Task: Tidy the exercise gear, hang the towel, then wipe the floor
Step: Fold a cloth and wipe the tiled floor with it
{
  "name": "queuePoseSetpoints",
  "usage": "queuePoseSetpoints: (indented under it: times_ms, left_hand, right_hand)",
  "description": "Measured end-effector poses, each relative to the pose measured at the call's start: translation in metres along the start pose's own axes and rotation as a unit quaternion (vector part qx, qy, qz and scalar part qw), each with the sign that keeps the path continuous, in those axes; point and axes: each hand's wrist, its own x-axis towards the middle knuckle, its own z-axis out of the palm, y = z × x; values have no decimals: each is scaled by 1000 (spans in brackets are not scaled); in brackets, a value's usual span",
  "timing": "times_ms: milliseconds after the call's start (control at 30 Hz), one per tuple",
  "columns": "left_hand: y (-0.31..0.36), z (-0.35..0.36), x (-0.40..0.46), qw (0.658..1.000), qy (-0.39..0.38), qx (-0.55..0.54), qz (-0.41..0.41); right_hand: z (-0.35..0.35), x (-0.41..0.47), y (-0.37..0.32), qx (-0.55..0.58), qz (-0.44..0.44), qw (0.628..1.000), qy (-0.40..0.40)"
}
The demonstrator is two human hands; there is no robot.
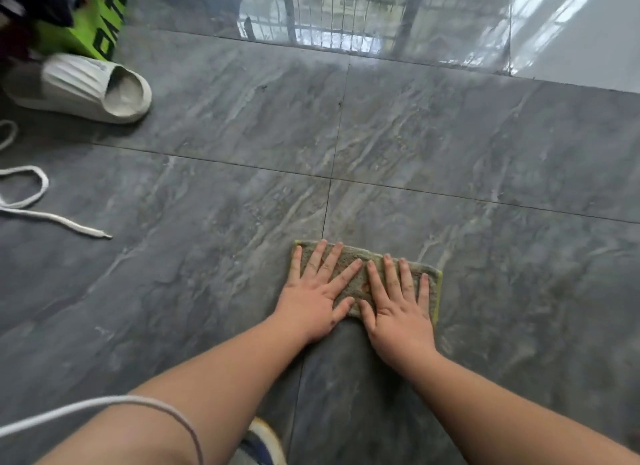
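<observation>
Fingers (323,262): we spread both hands flat, pressing the cloth (360,284).
Cloth axis: left-right, under both palms.
Next push: likely forward over the floor (450,153).

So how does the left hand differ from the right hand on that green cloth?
The left hand lies over the cloth's left end, its fingers angled toward the right. The right hand covers the right end, its fingers pointing more straight ahead. The left fingers splay wider than the right ones. Both hands lie flat, fingers straight, pressing the cloth on the floor.
</observation>
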Motion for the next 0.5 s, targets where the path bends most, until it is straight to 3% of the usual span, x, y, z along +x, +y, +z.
queuePoseSetpoints:
  times_ms: [267, 500]
  left_hand:
    - [22, 32, -35, 998, 55, -19, -23]
    - [46, 19, -4, 998, 66, -17, -20]
  right_hand:
    - [14, -28, 9, -7, -26, 1000, 16]
    - [7, -10, 40, 5, -26, 998, 49]
